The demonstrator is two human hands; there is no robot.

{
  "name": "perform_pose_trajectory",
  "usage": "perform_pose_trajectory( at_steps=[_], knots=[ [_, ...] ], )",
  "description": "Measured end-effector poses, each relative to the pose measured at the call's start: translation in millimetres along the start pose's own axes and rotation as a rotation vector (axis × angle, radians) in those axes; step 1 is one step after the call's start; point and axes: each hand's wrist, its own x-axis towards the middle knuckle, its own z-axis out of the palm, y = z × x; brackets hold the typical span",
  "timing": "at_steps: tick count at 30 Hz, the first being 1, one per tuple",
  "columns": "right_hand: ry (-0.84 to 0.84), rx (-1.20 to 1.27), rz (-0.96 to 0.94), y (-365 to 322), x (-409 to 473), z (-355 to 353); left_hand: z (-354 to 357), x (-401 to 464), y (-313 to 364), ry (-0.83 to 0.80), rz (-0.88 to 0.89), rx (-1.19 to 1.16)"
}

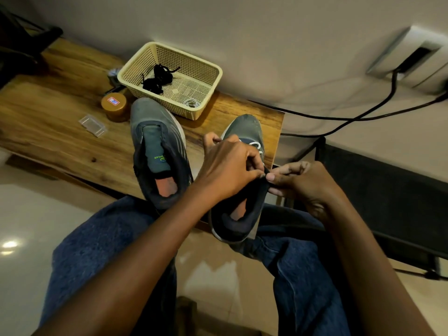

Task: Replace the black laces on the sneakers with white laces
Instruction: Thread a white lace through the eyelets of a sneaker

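Two sneakers [160, 151] [242, 180], one basket [169, 78] (black laces [156, 77] inside); both hands [230, 166] [305, 183] pinch the right sneaker's collar.

The table [60, 122] is of wood with a visible grain and a light shine. The basket [135, 61] is cream plastic, perforated all over, and the black laces [157, 78] in it look like matt cloth. Both sneakers [155, 132] have a grey, worn, matt textile upper. The jeans [101, 241] are blue denim. The floor [21, 214] is glossy tile.
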Motion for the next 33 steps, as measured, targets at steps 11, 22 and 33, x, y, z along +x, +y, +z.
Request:
perform_pose_trajectory(
  at_steps=[11, 22, 33],
  knots=[
    [0.026, -0.014, -0.006, 1.7, 1.7, 1.8, 0.5, 2.8, -6.8, -0.043, 0.006, -0.138],
    [-0.003, -0.015, -0.019, 1.8, 0.5, -0.1, 1.6, 5.2, -10.8, -0.08, 0.072, -0.173],
    [0.025, -0.068, -0.025, 4.4, 1.8, 0.7, -0.5, 6.6, -8.5, -0.126, 0.075, -0.255]
  ],
)
